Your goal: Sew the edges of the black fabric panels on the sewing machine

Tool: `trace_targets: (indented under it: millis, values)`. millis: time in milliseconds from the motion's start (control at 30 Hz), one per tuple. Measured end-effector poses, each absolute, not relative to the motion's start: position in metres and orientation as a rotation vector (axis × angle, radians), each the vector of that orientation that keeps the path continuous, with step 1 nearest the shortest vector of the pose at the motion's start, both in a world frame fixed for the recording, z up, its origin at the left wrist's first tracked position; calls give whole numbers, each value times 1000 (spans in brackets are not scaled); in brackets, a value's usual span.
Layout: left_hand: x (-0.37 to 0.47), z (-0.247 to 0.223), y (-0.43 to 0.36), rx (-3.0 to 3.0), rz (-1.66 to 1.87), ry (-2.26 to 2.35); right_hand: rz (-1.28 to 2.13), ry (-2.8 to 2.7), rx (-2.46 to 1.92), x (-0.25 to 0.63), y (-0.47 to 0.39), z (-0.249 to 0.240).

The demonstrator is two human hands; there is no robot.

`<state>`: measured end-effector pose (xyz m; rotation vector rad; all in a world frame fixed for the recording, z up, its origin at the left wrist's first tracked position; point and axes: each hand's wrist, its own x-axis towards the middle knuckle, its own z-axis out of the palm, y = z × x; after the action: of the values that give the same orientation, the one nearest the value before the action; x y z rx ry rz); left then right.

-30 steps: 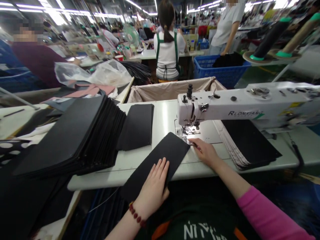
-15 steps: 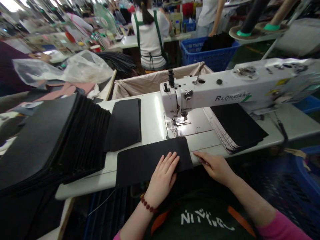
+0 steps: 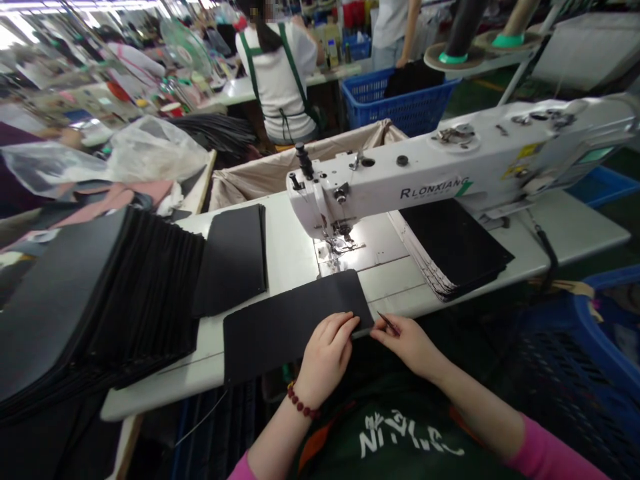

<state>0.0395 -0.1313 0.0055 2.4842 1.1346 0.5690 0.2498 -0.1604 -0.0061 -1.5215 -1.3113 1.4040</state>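
A flat black panel (image 3: 290, 320) lies at the table's front edge, just before the needle area of a white sewing machine (image 3: 430, 170). My left hand (image 3: 329, 353) rests on the panel near its right end, its fingers bent and pressed together on the surface. At the panel's lower right corner, my right hand (image 3: 407, 341) pinches a small dark pointed tool (image 3: 389, 324). A few black panels (image 3: 233, 257) lie left of the machine head. Under the machine arm is a stack of black pieces with pale edges (image 3: 453, 247).
A tall pile of black panels (image 3: 65, 287) covers the left side. Blue baskets stand behind the machine (image 3: 400, 107) and at the lower right (image 3: 595, 333). A cloth-lined bin (image 3: 250, 177) borders the table's back. A person in a white top (image 3: 280, 80) sits beyond it.
The view has shifted right. My left fingers have drawn together and moved toward the panel's lower right corner. My right hand has come closer to that corner, its tool now more visible.
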Motion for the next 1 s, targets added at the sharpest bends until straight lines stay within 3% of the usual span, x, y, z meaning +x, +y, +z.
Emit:
trace_targets:
  millis: [467,733,1000]
  values:
    - [77,-6,-123,2454,707,988,1365,-1390,-1481,264,-186,2]
    - [65,-7,-119,2259,819,838,925,-1637,-1832,280,-198,-7]
    - [63,-7,-117,2256,797,777,648,-2067,-1826,256,-199,-9]
